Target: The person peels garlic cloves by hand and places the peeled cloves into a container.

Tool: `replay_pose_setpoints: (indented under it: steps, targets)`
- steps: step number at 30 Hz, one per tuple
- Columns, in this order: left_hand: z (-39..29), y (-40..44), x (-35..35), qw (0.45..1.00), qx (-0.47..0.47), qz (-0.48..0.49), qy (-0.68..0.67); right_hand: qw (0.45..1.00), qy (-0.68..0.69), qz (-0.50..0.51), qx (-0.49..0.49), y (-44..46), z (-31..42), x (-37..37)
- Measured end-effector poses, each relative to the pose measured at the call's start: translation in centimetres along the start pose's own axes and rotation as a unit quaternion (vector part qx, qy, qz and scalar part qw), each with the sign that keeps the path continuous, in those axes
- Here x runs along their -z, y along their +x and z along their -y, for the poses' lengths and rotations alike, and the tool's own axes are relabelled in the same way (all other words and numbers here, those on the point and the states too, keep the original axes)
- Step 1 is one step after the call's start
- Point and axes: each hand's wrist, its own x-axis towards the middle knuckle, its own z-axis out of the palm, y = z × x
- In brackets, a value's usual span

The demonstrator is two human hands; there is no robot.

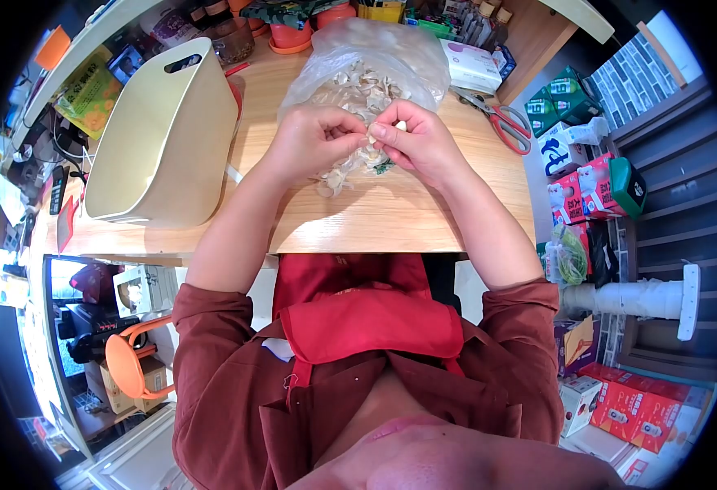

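Note:
Both hands meet over a clear plastic bag (407,57) strewn with papery garlic skins (358,86). My left hand (316,140) has its fingertips pinched on a garlic clove (372,137). Against the same clove press the thumb and fingers of my right hand (420,140), which also holds a pale peeled clove (402,126) between its curled fingers. More skins and pieces (330,181) lie on the wooden table just below the hands. Fingers hide part of the clove in the pinch.
A large cream bin (203,155) stands on the left of the table (358,224). Red-handled scissors (509,126) and a white box (469,65) lie to the right. Orange pots (291,37) and small bottles line the back. Boxes (640,408) are stacked on the floor at right.

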Motion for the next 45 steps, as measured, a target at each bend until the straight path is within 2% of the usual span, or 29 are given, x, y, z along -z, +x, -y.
replay_pose_setpoints:
  steps: [21,33,36,45]
  targets:
    - [-0.02,0.04,-0.04,0.999,0.028,0.011,-0.027,1.000,0.000,0.005,-0.005,-0.22,0.38,-0.27]
    - [0.09,0.09,-0.18,0.995,0.036,0.010,-0.095,1.000,0.022,0.005,-0.005,-0.08,0.08,-0.03]
    - [-0.14,0.13,-0.29,0.998,0.040,-0.004,-0.050,1.000,0.012,-0.004,0.000,-0.06,0.07,-0.19]
    - [-0.52,0.17,0.26,0.993,0.101,0.008,-0.064,0.999,-0.033,-0.012,0.012,-0.11,0.26,-0.37]
